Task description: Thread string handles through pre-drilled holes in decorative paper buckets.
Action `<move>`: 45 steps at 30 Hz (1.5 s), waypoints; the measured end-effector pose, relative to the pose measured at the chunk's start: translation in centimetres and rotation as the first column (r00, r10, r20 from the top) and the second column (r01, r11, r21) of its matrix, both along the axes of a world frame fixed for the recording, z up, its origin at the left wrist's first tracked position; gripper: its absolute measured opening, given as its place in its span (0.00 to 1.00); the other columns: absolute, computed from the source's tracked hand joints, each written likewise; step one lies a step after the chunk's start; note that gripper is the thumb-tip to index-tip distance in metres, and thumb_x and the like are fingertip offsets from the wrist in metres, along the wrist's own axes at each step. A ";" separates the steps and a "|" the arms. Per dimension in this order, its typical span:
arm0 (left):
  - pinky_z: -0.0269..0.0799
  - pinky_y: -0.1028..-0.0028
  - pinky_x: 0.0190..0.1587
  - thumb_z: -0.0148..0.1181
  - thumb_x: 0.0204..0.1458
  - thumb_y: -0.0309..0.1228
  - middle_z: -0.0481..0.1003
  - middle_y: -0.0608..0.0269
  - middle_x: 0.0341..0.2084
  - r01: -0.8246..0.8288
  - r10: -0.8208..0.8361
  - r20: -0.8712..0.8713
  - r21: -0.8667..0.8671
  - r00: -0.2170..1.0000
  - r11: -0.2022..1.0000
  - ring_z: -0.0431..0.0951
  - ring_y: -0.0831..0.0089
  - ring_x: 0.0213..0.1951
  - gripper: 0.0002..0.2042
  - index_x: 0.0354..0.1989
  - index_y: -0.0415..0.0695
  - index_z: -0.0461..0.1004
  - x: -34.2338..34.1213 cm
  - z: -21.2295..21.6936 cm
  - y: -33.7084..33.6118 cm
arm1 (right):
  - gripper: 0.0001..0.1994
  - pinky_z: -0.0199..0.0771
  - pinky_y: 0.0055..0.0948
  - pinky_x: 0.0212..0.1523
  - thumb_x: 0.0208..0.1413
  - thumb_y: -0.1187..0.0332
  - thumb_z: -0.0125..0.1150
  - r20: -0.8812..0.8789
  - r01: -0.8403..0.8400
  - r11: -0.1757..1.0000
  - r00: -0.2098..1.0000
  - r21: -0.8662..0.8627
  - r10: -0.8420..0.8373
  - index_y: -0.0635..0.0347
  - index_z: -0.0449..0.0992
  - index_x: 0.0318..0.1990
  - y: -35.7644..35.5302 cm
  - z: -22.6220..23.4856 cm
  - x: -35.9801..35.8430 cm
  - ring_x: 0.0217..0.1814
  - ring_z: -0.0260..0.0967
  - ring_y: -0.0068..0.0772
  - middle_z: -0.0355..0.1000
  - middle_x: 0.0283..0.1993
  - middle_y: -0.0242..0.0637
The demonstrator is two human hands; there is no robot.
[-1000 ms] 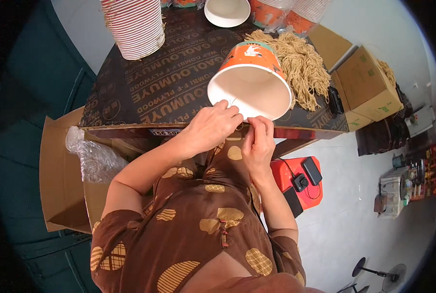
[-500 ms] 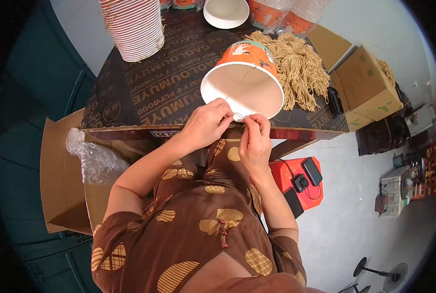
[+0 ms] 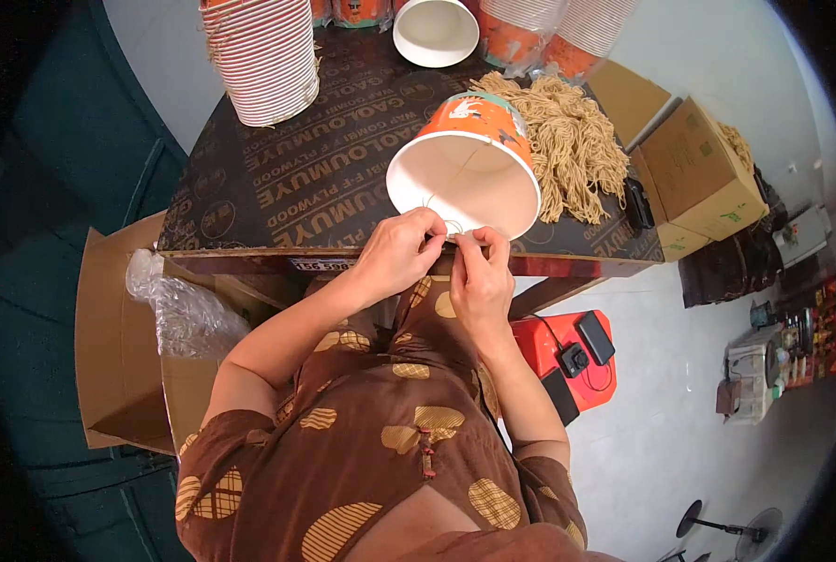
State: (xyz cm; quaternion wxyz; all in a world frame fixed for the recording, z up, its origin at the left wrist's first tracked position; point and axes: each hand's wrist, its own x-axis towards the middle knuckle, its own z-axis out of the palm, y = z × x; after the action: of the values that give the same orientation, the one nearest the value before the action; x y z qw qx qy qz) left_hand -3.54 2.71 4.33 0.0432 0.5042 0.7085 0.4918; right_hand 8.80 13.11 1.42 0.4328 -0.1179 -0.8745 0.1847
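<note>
An orange paper bucket [image 3: 474, 120] lies tipped on its side at the table's near edge, its white mouth turned towards me. From its upper rim a thin string [image 3: 458, 174] crosses the opening down to the lower rim. There my left hand [image 3: 399, 251] is closed, pinching the string with thumb and forefinger. Just right of it, my right hand [image 3: 483, 279] is closed in a pinch on the string too. A small loop of string shows between the fingertips, against the rim. The exact grip is partly hidden by the fingers.
Beside the bucket lies a heap of tan strings [image 3: 577, 140] on the dark plywood table [image 3: 249, 197]. A tall stack of buckets [image 3: 263, 66] stands far left, with another bucket [image 3: 435, 36] at the back. Cardboard boxes [image 3: 704, 178] flank the table; a red stool [image 3: 530, 342] carries black devices.
Both hands have shifted slightly towards me at the lower rim, still pinching the string. The whole view has moved a little; the bucket still lies on its side.
</note>
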 end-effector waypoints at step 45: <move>0.73 0.71 0.30 0.58 0.53 0.20 0.77 0.53 0.28 -0.042 0.041 0.017 0.058 0.999 0.997 0.77 0.70 0.26 0.04 0.36 0.35 0.75 0.3 -1.2 1.5 | 0.09 0.75 0.39 0.31 0.50 0.79 0.62 -0.122 -0.027 0.995 0.992 -0.096 0.015 0.66 0.72 0.38 0.0 -0.7 -0.8 0.36 0.73 0.46 0.68 0.41 0.44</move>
State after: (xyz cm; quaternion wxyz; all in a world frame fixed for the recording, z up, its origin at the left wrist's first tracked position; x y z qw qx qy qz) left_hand -3.25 4.23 3.08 0.0237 0.4867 0.7037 0.5171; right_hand 8.02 13.13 0.77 0.4768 -0.1183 -0.8378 0.2384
